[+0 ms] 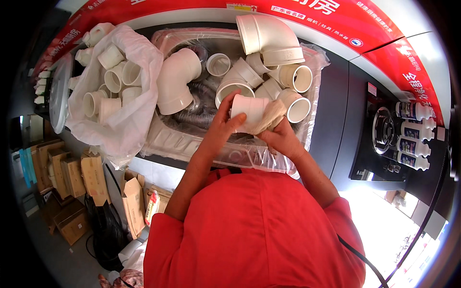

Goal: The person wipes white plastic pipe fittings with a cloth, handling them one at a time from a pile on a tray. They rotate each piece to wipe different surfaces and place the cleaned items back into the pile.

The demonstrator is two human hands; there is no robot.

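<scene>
A white plastic pipe fitting [248, 109] is held up between my hands over the plastic-wrapped sink. My left hand [225, 120] grips its left end, thumb on the near side and fingers behind. In my right hand [282, 137] is a bunched beige cloth [269, 117], pressed over the fitting's right end. Just beyond my hands lie more white fittings, among them a short coupling [218, 64], a large elbow [270, 39] and a curved bend [178, 80].
The sink [168, 146] sits in clear film on a dark counter [331, 103]. At left, a white plastic bag [149, 72] is full of fittings. Several white bottles [414, 129] stand by a black cooktop [370, 161] at right. Cardboard boxes [72, 221] are on the floor at lower left.
</scene>
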